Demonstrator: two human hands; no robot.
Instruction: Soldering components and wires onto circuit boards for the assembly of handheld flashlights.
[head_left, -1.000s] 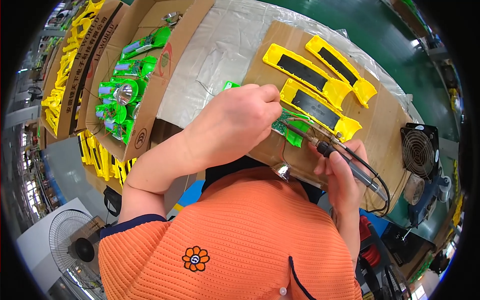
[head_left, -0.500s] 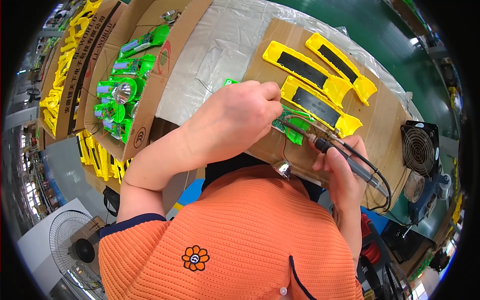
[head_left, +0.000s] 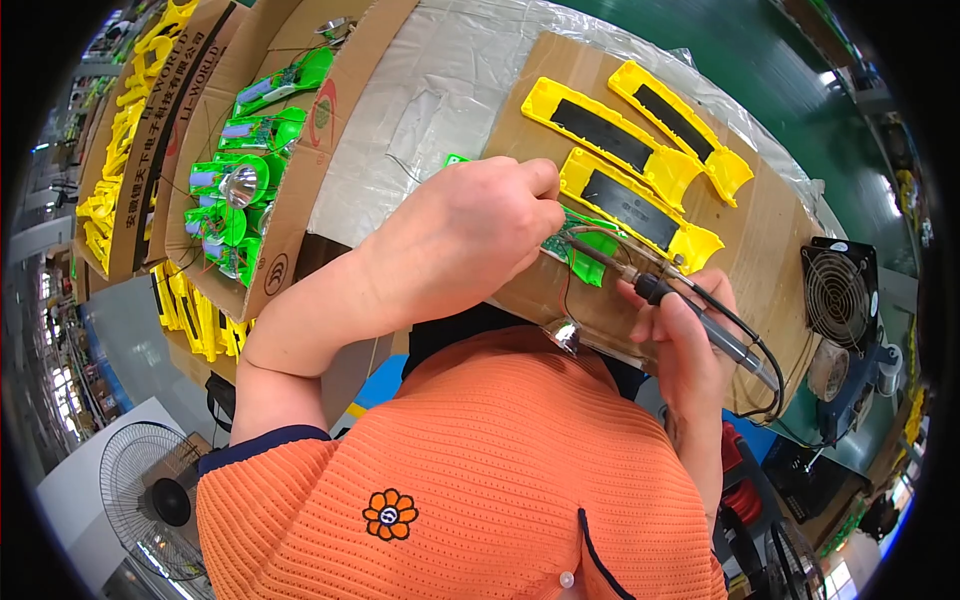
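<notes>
My right hand (head_left: 692, 335) grips a soldering iron (head_left: 735, 347) by its dark collar and grey handle. The iron's tip points left, over a small circuit board (head_left: 557, 246) in a green plastic housing (head_left: 592, 264). My left hand (head_left: 482, 222) is closed in a pinch just left of that board; its fingertips are turned away, so what they hold cannot be made out. A thin wire runs down from the board to a silver lamp reflector (head_left: 566, 336) close to my body. Part of the green housing is hidden behind my left hand.
Several yellow shells (head_left: 592, 138) with black panels lie beyond my hands on the wooden board (head_left: 770, 230). To the left, a cardboard box (head_left: 345, 110) holds several green lamp assemblies (head_left: 240, 180). A square black fan (head_left: 838, 295) stands at right; a round fan (head_left: 150, 500) is lower left.
</notes>
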